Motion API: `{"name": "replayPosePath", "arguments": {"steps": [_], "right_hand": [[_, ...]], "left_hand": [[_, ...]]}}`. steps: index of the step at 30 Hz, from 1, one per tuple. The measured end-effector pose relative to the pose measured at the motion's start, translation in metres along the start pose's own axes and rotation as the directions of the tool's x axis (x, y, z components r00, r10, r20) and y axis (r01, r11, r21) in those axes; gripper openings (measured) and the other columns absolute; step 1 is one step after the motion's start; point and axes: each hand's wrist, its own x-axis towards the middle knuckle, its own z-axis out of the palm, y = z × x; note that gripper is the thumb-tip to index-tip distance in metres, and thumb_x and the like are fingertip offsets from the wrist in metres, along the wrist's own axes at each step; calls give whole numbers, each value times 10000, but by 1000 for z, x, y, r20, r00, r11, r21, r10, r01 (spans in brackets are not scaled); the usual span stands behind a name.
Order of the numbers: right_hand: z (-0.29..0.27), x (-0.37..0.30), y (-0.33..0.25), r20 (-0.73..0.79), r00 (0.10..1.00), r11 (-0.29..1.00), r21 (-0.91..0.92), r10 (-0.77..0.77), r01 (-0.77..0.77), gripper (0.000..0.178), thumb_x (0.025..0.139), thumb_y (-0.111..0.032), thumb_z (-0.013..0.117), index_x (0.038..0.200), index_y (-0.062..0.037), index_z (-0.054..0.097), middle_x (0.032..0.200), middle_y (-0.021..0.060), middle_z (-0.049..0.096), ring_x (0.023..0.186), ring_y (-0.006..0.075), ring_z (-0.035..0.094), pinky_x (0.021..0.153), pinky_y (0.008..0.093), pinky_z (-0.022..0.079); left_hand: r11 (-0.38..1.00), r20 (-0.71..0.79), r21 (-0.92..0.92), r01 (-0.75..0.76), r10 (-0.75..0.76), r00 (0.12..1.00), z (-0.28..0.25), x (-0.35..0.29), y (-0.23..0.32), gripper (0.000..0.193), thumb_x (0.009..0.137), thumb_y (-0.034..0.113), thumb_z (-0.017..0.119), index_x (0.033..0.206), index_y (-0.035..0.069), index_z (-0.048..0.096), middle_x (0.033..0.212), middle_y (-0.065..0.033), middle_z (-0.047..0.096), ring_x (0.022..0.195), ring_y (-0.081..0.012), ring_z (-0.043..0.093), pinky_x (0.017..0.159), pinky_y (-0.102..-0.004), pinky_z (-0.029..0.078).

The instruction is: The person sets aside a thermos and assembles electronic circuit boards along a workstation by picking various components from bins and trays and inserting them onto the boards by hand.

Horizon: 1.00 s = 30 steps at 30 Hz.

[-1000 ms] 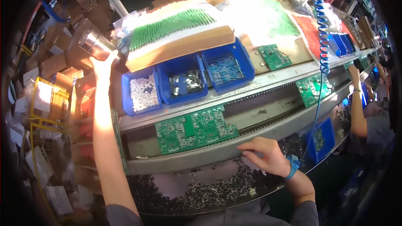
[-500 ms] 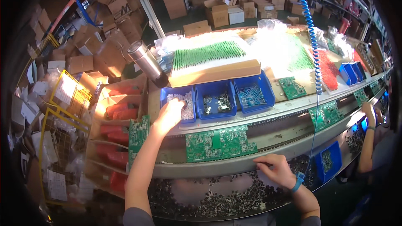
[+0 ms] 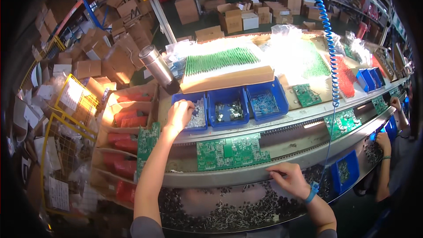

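Note:
My left hand (image 3: 179,113) reaches over a blue bin (image 3: 202,127) of small white parts (image 3: 197,115). Its fingers are curled together, and whatever they may hold is hidden. Low on the right, my right hand (image 3: 291,180) rests at the front rail (image 3: 229,177), wearing a blue wrist strap (image 3: 313,192). Its index finger is stretched out with the thumb a little apart, and I see nothing between them. Between the hands, a green circuit board (image 3: 233,151) lies on the conveyor track. Another circuit board (image 3: 148,145) stands left of my left forearm.
Two more blue bins hold metal pieces (image 3: 229,110) and blue-leaded components (image 3: 265,102). A steel flask (image 3: 157,68) leans behind them. Loose leaded parts (image 3: 238,211) fill the front trough. The coiled blue cord (image 3: 328,39) hangs at right, near a co-worker's hand (image 3: 383,140).
My left hand has lifted slightly in the white-parts bin, fingers more curled. My right hand stays put. A co-worker's forearm has lowered at the right, and the view has shifted slightly.

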Motion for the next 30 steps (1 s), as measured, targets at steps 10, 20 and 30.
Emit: {"name": "replayPosePath", "arguments": {"steps": [10, 20, 30], "right_hand": [[3, 1, -1, 2, 1000, 1000, -19, 1, -1, 176, 830, -51, 640, 1000, -23, 675, 807, 148, 651, 715, 238, 634, 606, 303, 521], [41, 107, -61, 277, 766, 621, -458, -580, 636, 188, 749, -32, 666, 934, -63, 648, 717, 43, 594, 726, 233, 567, 642, 367, 410], [161, 249, -37, 383, 777, 213, -815, -500, 539, 49, 690, -135, 630, 649, -120, 653, 632, 26, 611, 833, 210, 544, 767, 395, 361]], "left_hand": [[644, 16, -741, 193, -271, 963, -36, -35, 12, 111, 823, 16, 622, 906, -50, 653, 770, -91, 656, 662, -141, 623, 637, -262, 508], [397, 89, -887, 235, -352, 932, -75, -88, 55, 63, 844, -27, 600, 904, -31, 622, 776, -58, 636, 715, -122, 631, 666, -240, 524], [463, 222, -802, 376, -354, 909, -9, -126, 38, 85, 848, -32, 605, 932, -39, 608, 821, -64, 645, 729, -116, 637, 651, -234, 523]]}}
